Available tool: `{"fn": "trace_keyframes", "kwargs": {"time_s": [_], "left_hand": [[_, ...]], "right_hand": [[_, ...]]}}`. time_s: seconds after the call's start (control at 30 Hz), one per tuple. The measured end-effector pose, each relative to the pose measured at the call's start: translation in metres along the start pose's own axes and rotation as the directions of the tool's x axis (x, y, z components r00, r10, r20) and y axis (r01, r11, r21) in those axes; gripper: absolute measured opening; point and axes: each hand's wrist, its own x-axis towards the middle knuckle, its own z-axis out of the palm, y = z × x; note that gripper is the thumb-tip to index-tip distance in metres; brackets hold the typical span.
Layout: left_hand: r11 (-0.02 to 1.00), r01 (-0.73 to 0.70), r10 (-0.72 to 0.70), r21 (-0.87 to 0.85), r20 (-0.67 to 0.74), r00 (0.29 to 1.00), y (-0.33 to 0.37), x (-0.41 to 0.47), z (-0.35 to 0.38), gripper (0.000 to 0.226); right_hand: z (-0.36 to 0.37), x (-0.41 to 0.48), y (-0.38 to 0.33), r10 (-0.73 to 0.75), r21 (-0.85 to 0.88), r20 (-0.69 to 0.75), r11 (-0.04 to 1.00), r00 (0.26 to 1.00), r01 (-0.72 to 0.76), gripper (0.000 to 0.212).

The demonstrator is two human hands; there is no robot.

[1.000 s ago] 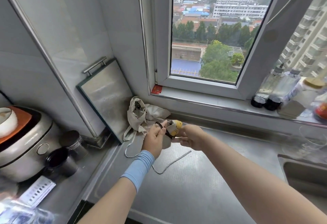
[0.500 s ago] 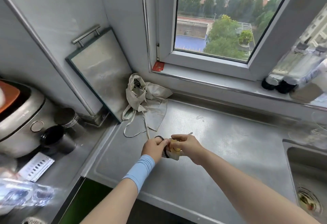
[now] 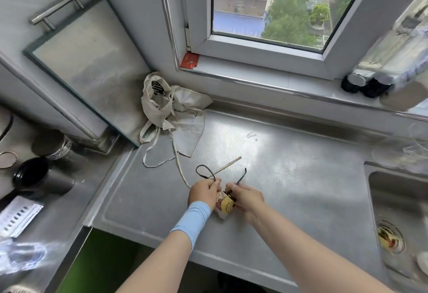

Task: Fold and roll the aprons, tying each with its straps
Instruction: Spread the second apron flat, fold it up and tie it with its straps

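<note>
A small rolled apron (image 3: pixel 225 205) with a yellow smiley face lies on the steel counter (image 3: pixel 289 177) between my hands. My left hand (image 3: pixel 203 193) pinches a dark strap (image 3: pixel 205 172) that loops up behind it. My right hand (image 3: pixel 246 197) pinches the other dark strap end (image 3: pixel 242 177), which sticks up. A second, beige apron (image 3: pixel 171 116) lies crumpled in the back corner, its pale straps (image 3: pixel 180 172) trailing toward my left hand.
A steel cutting board (image 3: pixel 92 61) leans on the wall at left. Dark cups (image 3: pixel 39 179) and a jar (image 3: pixel 53 144) stand at far left. The sink (image 3: pixel 403 218) is at right. Bottles (image 3: pixel 379 77) lie on the window sill.
My hands brought the rolled apron from near the beige apron toward the counter's front. The dark strap ends now stick out from both hands. The view tilted further down.
</note>
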Motion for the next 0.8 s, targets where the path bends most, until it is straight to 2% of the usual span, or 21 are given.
{"fn": "trace_keyframes", "kwargs": {"time_s": [0.1, 0.17, 0.2, 0.27, 0.33, 0.37, 0.4, 0.43, 0.5, 0.63, 0.73, 0.8], "left_hand": [[0.996, 0.007, -0.007, 0.087, 0.000, 1.000, 0.003, 0.005, -0.001, 0.037], [0.985, -0.016, 0.012, 0.172, 0.024, 1.000, 0.006, 0.007, 0.000, 0.037], [0.974, -0.034, 0.025, 0.224, 0.041, 0.999, 0.009, 0.008, 0.000, 0.035], [0.930, -0.087, 0.066, 0.356, 0.072, 0.995, 0.014, 0.008, 0.002, 0.026], [0.876, -0.137, 0.103, 0.462, 0.098, 0.990, 0.017, 0.008, 0.004, 0.023], [0.860, -0.150, 0.109, 0.489, 0.112, 0.988, 0.017, 0.008, 0.004, 0.023], [0.852, -0.159, 0.109, 0.498, 0.129, 0.986, 0.016, 0.009, 0.004, 0.023], [0.853, -0.169, 0.108, 0.494, 0.151, 0.983, 0.013, 0.009, 0.004, 0.021], [0.867, -0.194, 0.118, 0.460, 0.188, 0.975, 0.004, 0.012, 0.002, 0.019], [0.872, -0.315, 0.240, 0.374, 0.234, 0.942, -0.009, 0.012, 0.000, 0.019], [0.897, -0.333, 0.302, 0.292, 0.147, 0.942, -0.014, 0.011, 0.000, 0.018], [0.921, -0.325, 0.320, 0.216, 0.058, 0.946, -0.018, 0.009, 0.000, 0.020]], "right_hand": [[-0.003, -0.010, -0.008, -0.117, -0.047, 0.104, 0.991, 0.988, 0.122, 0.012], [-0.007, -0.011, -0.010, -0.317, -0.216, 0.138, 0.915, 0.938, 0.341, 0.012], [-0.009, -0.010, -0.010, -0.433, -0.336, 0.180, 0.817, 0.883, 0.469, 0.012], [-0.015, -0.004, -0.007, -0.629, -0.490, 0.328, 0.525, 0.705, 0.696, 0.011], [-0.021, 0.005, -0.004, -0.708, -0.538, 0.489, 0.215, 0.509, 0.815, 0.012], [-0.023, 0.009, -0.005, -0.714, -0.536, 0.552, 0.093, 0.432, 0.839, 0.013], [-0.023, 0.011, -0.007, -0.714, -0.522, 0.591, 0.018, 0.377, 0.852, 0.013], [-0.021, 0.013, -0.010, -0.705, -0.507, 0.614, -0.009, 0.354, 0.862, 0.013], [-0.018, 0.016, -0.012, -0.656, -0.507, 0.638, 0.035, 0.402, 0.861, 0.012], [-0.013, 0.023, -0.013, -0.549, -0.646, 0.584, 0.131, 0.598, 0.752, 0.018], [-0.008, 0.026, -0.020, -0.461, -0.739, 0.401, 0.348, 0.792, 0.577, 0.017], [-0.004, 0.026, -0.023, -0.362, -0.763, 0.338, 0.436, 0.869, 0.478, 0.014]]}}
